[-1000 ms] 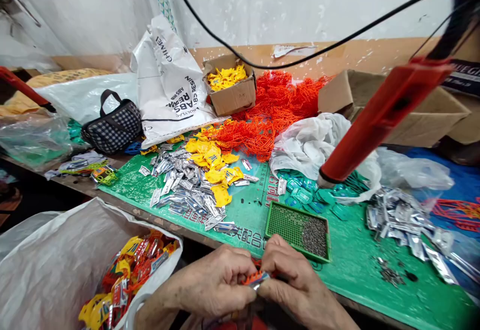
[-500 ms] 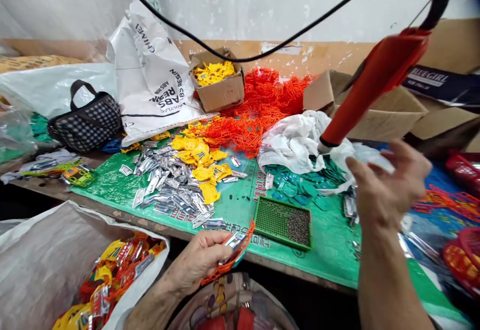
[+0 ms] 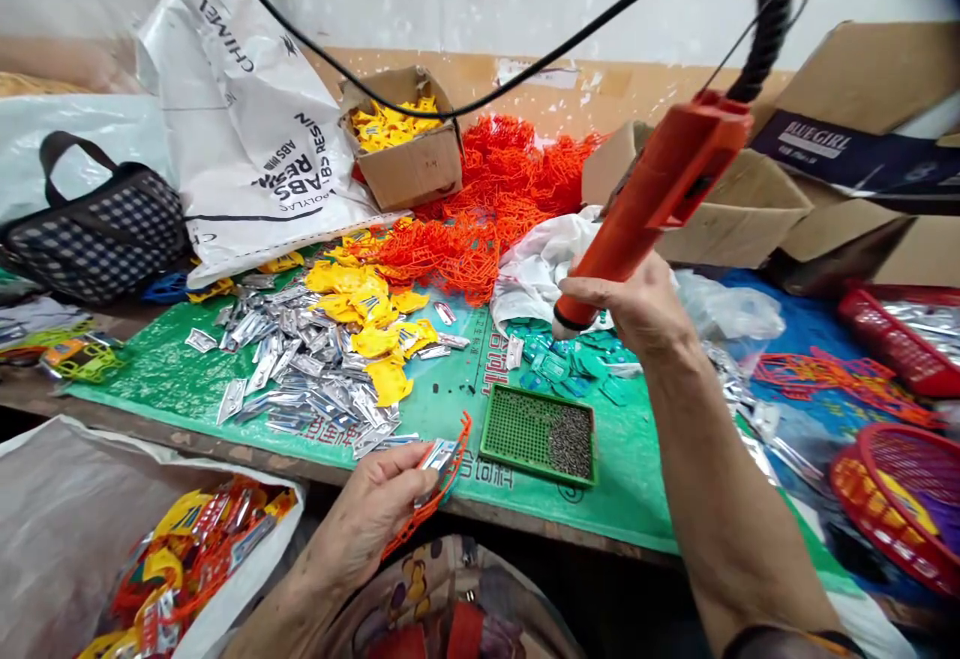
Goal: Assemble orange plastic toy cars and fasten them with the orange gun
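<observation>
My left hand [image 3: 371, 504] pinches an orange plastic frame [image 3: 448, 484] with a shiny silver piece [image 3: 439, 455] against it, just over the table's front edge. My right hand [image 3: 649, 311] is wrapped round the lower part of a red electric screwdriver [image 3: 649, 189], which hangs tilted with its tip down to the left. Most of the right fingers are behind the tool. Below the tip lies a green tray [image 3: 517, 455] with small dark screws [image 3: 571, 441] gathered at its right end. Teal plastic parts [image 3: 559, 364] lie behind the tray.
Silver pieces [image 3: 322, 389] and yellow parts [image 3: 367, 299] are heaped at left, with an orange tangle [image 3: 480, 229] behind. A white sack [image 3: 45, 529] of assembled pieces stands front left. Red baskets [image 3: 862, 499] and cardboard boxes [image 3: 750, 224] are at right. A black cable [image 3: 510, 89] loops overhead.
Both hands were together at the orange frame. My right hand then left it, reached up and right, and took hold of the electric screwdriver, now drawn lower. My left hand kept the frame.
</observation>
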{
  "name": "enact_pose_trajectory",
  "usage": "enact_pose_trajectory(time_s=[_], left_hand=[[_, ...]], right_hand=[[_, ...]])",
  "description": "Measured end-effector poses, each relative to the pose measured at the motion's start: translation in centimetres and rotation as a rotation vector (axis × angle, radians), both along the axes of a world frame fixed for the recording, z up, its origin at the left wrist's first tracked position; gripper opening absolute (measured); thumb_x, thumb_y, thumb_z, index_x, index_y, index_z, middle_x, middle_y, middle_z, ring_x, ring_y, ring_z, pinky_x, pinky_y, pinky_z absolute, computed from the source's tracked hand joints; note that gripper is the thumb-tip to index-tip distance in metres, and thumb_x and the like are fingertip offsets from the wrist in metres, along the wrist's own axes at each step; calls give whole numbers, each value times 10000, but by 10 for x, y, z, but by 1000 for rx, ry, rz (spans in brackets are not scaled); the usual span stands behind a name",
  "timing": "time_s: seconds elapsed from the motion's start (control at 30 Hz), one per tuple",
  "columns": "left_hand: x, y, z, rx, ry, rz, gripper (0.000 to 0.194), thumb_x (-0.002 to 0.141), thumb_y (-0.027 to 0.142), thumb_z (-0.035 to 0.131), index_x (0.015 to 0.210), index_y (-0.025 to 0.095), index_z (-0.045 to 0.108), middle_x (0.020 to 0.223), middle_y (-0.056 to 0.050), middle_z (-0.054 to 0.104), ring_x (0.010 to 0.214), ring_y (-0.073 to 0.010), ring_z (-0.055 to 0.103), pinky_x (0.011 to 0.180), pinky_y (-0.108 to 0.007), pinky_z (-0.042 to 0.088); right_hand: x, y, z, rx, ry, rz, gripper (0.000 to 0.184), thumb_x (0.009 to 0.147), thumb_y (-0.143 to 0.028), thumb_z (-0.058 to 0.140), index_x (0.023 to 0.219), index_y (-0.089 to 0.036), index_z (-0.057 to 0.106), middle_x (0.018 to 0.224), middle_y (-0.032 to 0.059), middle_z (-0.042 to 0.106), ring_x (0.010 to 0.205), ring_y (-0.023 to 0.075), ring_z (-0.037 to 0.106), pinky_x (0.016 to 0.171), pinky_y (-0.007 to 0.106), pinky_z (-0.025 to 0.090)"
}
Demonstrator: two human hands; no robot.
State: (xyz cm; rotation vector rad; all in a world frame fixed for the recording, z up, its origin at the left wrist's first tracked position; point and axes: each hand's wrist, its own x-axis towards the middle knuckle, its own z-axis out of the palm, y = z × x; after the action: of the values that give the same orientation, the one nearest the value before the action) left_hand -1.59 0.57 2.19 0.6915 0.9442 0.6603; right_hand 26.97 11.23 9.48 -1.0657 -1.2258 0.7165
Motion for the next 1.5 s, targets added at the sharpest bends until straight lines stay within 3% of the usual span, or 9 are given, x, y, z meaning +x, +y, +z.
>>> enact_pose_trajectory(time_s=[0.1, 0.2, 0.3, 0.47, 0.6, 1.0, 1.27, 1.5], left_hand=[[3, 2, -1, 47, 35, -1, 285, 703, 318, 769, 947, 175, 804, 843, -47, 767, 802, -198, 659, 798, -290, 479], [6, 1, -3, 77, 110, -6, 299, 710, 320, 752, 965, 171, 802, 810, -44, 758, 788, -217, 653, 764, -301, 477], [9, -1, -7, 96, 157, 6, 333, 719, 323, 738, 1010, 171, 795, 807, -41, 752, 814, -234, 651, 767, -308, 470], [14, -2, -12, 106, 152, 55, 321, 720, 304, 722, 1007, 181, 796, 821, -23, 747, 776, -188, 621, 754, -268, 430], [17, 0, -14, 115, 133, 60, 297, 722, 293, 715, 984, 181, 799, 819, -13, 737, 729, -152, 578, 701, -234, 393], [17, 2, -16, 147, 157, 33, 296, 749, 279, 678, 1002, 176, 790, 808, -20, 726, 733, -169, 576, 689, -249, 401], [18, 3, -15, 133, 141, 25, 282, 731, 313, 711, 946, 149, 793, 728, -27, 700, 703, -173, 569, 661, -255, 401], [19, 4, -15, 137, 130, 21, 276, 722, 321, 713, 916, 142, 793, 712, -30, 685, 700, -173, 561, 668, -264, 397]], right_hand=[[-22, -15, 13, 66, 89, -107, 443, 557, -269, 858, 906, -219, 590, 757, -37, 637, 640, 157, 601, 607, 341, 513], [-40, -25, 13, 23, 161, -112, 435, 562, -224, 829, 918, -211, 579, 705, -50, 623, 558, 142, 575, 545, 327, 495], [-51, -31, -3, -58, 170, -95, 417, 555, -210, 801, 913, -198, 588, 637, -62, 603, 503, 130, 552, 503, 308, 474], [-59, -39, -40, -66, 187, -228, 332, 563, -319, 823, 726, -195, 561, 645, -43, 624, 488, 127, 566, 513, 322, 491], [-61, -43, -51, -48, 221, -270, 310, 571, -303, 820, 721, -196, 571, 635, -41, 635, 497, 141, 575, 526, 332, 492], [-63, -41, -63, -45, 196, -249, 240, 583, -256, 780, 734, -197, 602, 632, -45, 623, 532, 141, 577, 586, 352, 523], [-65, -44, -61, -36, 164, -251, 205, 596, -263, 755, 694, -198, 588, 617, -40, 616, 523, 145, 571, 596, 371, 524], [-69, -47, -57, -61, 193, -268, 393, 572, -251, 753, 932, -189, 608, 629, -54, 623, 532, 160, 584, 595, 380, 512]])
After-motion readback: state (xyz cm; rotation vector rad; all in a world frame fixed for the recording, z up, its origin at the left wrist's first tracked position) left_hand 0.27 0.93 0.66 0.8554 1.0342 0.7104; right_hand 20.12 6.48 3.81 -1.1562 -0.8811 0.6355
